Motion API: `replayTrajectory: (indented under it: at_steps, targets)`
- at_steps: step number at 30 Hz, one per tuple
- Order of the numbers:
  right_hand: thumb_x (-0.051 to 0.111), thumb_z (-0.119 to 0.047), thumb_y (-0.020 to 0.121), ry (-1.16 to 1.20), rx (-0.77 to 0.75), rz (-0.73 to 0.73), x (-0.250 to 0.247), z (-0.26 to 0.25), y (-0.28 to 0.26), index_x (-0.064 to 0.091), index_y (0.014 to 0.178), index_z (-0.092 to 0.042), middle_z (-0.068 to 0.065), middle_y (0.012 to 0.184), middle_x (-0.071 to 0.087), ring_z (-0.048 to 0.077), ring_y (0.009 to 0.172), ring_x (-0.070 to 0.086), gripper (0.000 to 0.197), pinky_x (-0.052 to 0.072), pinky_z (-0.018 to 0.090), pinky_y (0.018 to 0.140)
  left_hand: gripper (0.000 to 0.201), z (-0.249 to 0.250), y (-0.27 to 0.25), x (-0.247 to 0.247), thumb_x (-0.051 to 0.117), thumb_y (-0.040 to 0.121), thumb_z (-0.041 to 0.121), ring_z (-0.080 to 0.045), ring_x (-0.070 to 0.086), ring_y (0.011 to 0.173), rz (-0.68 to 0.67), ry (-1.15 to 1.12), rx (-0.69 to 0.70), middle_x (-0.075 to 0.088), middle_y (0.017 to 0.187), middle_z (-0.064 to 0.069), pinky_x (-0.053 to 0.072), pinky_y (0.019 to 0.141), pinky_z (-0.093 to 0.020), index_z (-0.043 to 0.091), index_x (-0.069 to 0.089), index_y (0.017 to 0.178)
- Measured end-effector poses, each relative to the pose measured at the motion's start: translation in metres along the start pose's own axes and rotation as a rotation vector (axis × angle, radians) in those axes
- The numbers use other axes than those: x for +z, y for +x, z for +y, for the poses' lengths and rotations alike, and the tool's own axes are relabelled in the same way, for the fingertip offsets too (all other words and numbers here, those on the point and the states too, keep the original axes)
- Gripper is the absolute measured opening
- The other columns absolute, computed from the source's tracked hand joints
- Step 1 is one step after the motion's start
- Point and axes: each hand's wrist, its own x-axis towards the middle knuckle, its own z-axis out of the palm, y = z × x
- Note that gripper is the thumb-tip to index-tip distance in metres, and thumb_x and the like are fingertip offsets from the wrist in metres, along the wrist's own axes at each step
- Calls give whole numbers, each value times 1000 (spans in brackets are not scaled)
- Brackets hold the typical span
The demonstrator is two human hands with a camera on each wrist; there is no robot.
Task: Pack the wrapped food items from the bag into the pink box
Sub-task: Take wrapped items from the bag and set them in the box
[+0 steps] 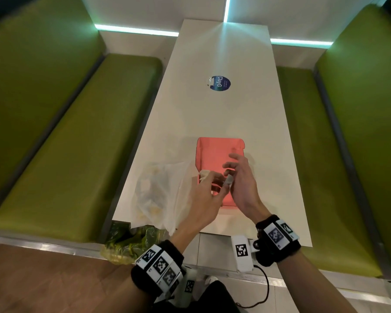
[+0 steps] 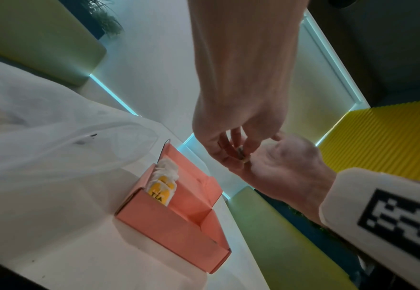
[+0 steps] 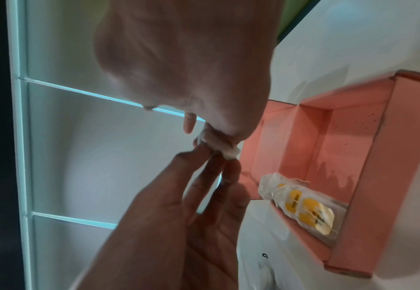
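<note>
The open pink box point(image 1: 215, 152) lies on the white table point(image 1: 235, 109), with wrapped items bearing yellow labels point(image 3: 300, 208) along one wall, also seen in the left wrist view point(image 2: 163, 186). Above the box's near end, my left hand point(image 1: 220, 182) and right hand point(image 1: 230, 171) meet and both pinch one small pale wrapped item point(image 1: 229, 180). That item point(image 3: 228, 152) is mostly hidden between the fingertips point(image 2: 242, 155). The clear plastic bag point(image 1: 158, 193) lies crumpled left of the box with more yellow-labelled items inside.
A green-tinted plastic bag point(image 1: 131, 242) hangs off the table's near left corner. A round blue sticker point(image 1: 219, 83) sits mid-table. Green padded benches point(image 1: 77, 143) point(image 1: 352, 154) flank the table on both sides.
</note>
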Motion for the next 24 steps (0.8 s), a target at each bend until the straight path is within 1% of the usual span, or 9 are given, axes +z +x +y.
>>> replayTrajectory:
  at_steps: [2, 4, 6, 11, 13, 15, 18, 21, 24]
  targets:
    - [44, -23, 99, -117, -56, -34, -4, 3, -2, 51, 117, -18, -2, 93, 58, 7, 71, 54, 20, 44, 25, 63, 14, 2, 1, -3, 67, 95, 28, -12, 64, 75, 34, -91, -67, 64, 91, -5, 54, 51, -29, 15, 60, 94]
    - [52, -17, 94, -265, -124, -52, -12, 7, -4, 51, 117, -16, -1, 100, 57, 5, 82, 59, 23, 49, 24, 77, 12, 3, 1, -5, 67, 95, 24, -16, 65, 73, 92, -167, -122, 64, 88, -6, 57, 52, -42, 15, 59, 97]
    - [62, -22, 85, -365, -173, -53, -18, 8, -9, 55, 113, -16, 0, 106, 58, 8, 95, 58, 29, 48, 26, 87, 17, 7, 1, -7, 67, 95, 25, -20, 65, 71, 136, -263, -183, 64, 90, -7, 56, 57, -50, 18, 56, 105]
    - [69, -44, 79, -391, -114, -51, -18, 10, -18, 64, 105, -20, -1, 101, 66, 16, 91, 65, 36, 52, 30, 74, 25, 17, 3, -13, 58, 100, 16, -17, 67, 68, 124, -385, -226, 65, 98, -4, 52, 56, -33, 27, 56, 121]
    - [67, -29, 90, -387, -96, -64, -15, 10, -17, 65, 105, -18, 4, 97, 69, 16, 84, 66, 19, 53, 30, 69, 22, 18, 3, -14, 57, 100, 11, -19, 68, 71, 116, -391, -198, 66, 100, -6, 55, 60, -35, 22, 60, 119]
    - [65, -13, 94, -422, -116, -55, -14, 9, -17, 67, 104, -16, 4, 93, 70, 15, 80, 67, 11, 53, 27, 65, 17, 17, 2, -15, 58, 99, 11, -22, 68, 72, 109, -381, -176, 66, 102, -9, 55, 64, -42, 18, 61, 114]
    - [71, -7, 88, -427, -134, -25, -16, 9, -15, 68, 103, -15, 4, 91, 68, 16, 80, 67, 18, 52, 26, 64, 12, 13, -1, -18, 62, 97, 12, -22, 67, 72, 95, -315, -148, 65, 103, -11, 56, 60, -49, 18, 58, 107]
    - [76, -1, 81, -400, -150, -8, -17, 4, -14, 68, 102, -15, 5, 86, 63, 14, 76, 61, 26, 52, 25, 64, 14, 2, -2, -23, 63, 95, 10, -22, 67, 79, 89, -207, -120, 63, 99, -8, 60, 57, -43, 21, 57, 102]
    - [79, -2, 78, -431, -198, -48, -17, -3, -16, 66, 103, -15, 2, 81, 60, 14, 74, 60, 31, 52, 24, 67, 23, -6, -3, -29, 67, 86, 33, -15, 63, 99, 69, -44, -103, 61, 106, 4, 60, 71, -41, 27, 57, 106]
